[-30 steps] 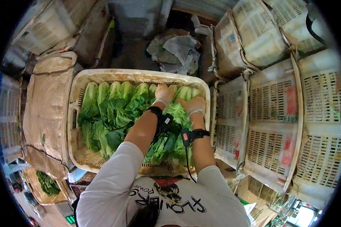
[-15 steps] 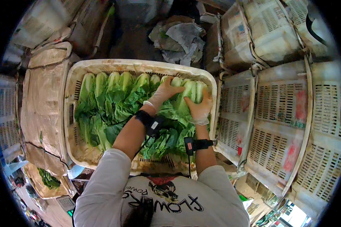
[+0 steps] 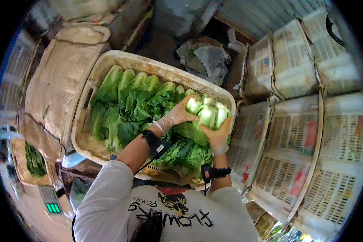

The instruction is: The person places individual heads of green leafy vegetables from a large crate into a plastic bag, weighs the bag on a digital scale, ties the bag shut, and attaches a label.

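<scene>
Several heads of romaine lettuce [image 3: 208, 114], pale stem ends up, are bunched between my hands at the right end of a crate. My left hand [image 3: 178, 114], in a thin clear glove, grips the bunch from its left side. Against the right side and near edge presses my right hand [image 3: 217, 136], also gloved, its fingers partly hidden by the stems. The white plastic crate [image 3: 81, 131] has brown stains and sits at a slant below me. More romaine lettuce [image 3: 137, 94] lies in it, a row with stems toward the far side and leafy heads nearer me.
Stacked white slatted crates [image 3: 284, 141] wall off the right side. At left stands a crate covered in brownish film [image 3: 54, 86]. Crumpled paper [image 3: 211, 60] lies beyond the far rim. A tray with greens [image 3: 18, 155] and a scale with green lit digits [image 3: 52, 207] are at lower left.
The bunch of lettuce at the crate's right end has been raised, stems now nearer and tilted up, with both hands around it. My view has turned, so the crate appears slanted.
</scene>
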